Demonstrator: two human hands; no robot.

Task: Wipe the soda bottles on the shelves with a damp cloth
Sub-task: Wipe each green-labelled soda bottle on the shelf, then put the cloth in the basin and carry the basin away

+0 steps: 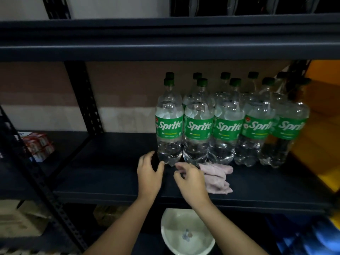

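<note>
- Left hand: fingers loosely apart, holding nothing, just short of the leftmost Sprite bottle.
- Right hand: fingers spread, empty.
- Pink cloth lies on the shelf just right of the right fingers, before the bottle row.

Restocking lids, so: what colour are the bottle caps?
Dark green caps, clearest in the head view, on the front row of bottles.

White bowl below; red cartons, perhaps, far left.
</note>
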